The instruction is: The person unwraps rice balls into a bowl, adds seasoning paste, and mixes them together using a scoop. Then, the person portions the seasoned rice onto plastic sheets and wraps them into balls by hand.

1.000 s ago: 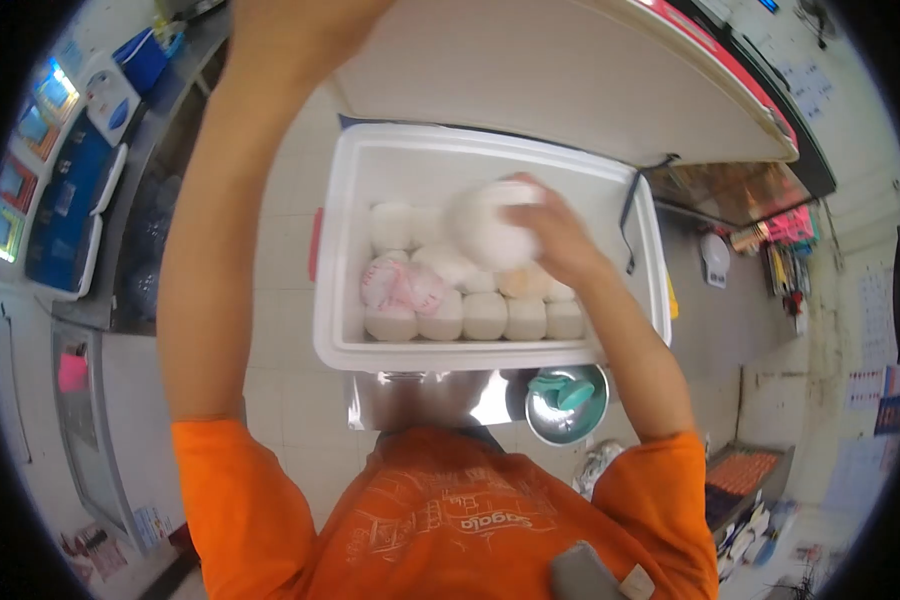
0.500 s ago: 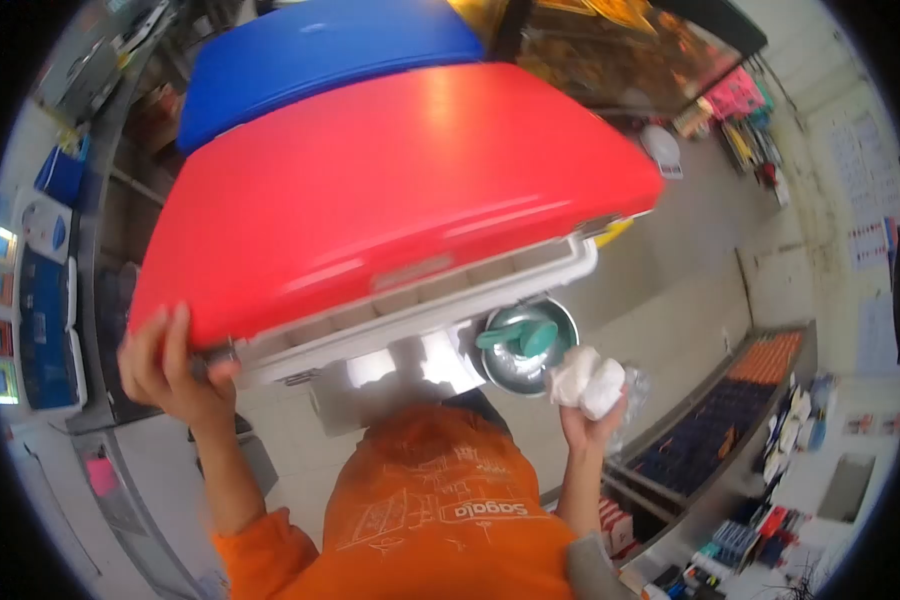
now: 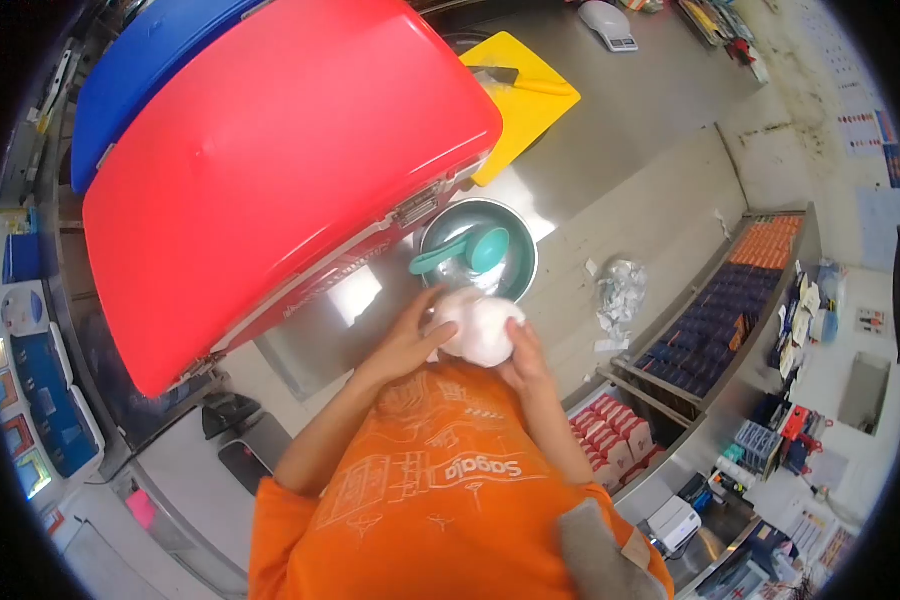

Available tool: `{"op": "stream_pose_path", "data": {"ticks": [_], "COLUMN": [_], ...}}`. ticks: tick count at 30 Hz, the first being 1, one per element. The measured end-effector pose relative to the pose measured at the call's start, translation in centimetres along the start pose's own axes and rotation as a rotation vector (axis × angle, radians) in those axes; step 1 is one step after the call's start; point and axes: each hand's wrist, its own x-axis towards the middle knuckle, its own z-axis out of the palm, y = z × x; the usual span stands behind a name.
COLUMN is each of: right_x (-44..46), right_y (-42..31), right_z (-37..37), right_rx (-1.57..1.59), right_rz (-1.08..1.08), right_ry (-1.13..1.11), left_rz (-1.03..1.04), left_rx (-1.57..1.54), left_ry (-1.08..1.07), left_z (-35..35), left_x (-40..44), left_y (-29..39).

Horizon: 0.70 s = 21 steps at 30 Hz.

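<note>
A white, rounded, lumpy bundle (image 3: 480, 325) is held between both hands in front of the orange shirt; I cannot make out whether it is bagged or bare. My left hand (image 3: 417, 335) wraps its left side, fingers partly behind it. On the opposite side my right hand (image 3: 523, 352) grips it with the thumb near the top. Just beyond the bundle stands a round metal bowl (image 3: 523, 270) with a green scoop (image 3: 485, 250) inside. The red-lidded cooler box (image 3: 290, 150) is to the left, its lid down.
A yellow cutting board (image 3: 530, 110) with a knife lies beyond the cooler. A blue lid (image 3: 140, 80) shows behind the red one. Crumpled clear plastic (image 3: 622, 295) lies on the steel counter. Packs fill the right-hand shelf (image 3: 715, 310). A white scale (image 3: 607, 25) sits at the back.
The red lid has come down, and my left hand has left its edge for the white bundle. My right hand has moved left with the bundle to the front of my chest.
</note>
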Motion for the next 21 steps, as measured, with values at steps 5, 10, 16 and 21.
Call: {"op": "stream_pose_path", "data": {"ticks": [5,10,16,21], "right_x": [0.6,2.2,3.6,4.4], "right_y": [-0.4,-3.1,-4.4,-5.4], "right_z": [0.3,-1.9,-1.0,-3.8], "right_rx": [-0.406,-0.776,-1.02,-1.239], "right_rz": [-0.073,-0.164,-0.123,-0.106], "right_ry": [0.079,-0.02,0.046,0.073], "left_rz": [-0.148,0.007,-0.073,-0.143], "left_rx": [-0.347,-0.028,-0.03,-0.153], "left_ry": [0.147,-0.026,-0.15,-0.066], "left_z": [1.8,0.0,3.0,4.4], "left_x": [3.6,5.4,5.9,6.0], "left_y": [-5.3,-5.8,-5.2,-3.9]}}
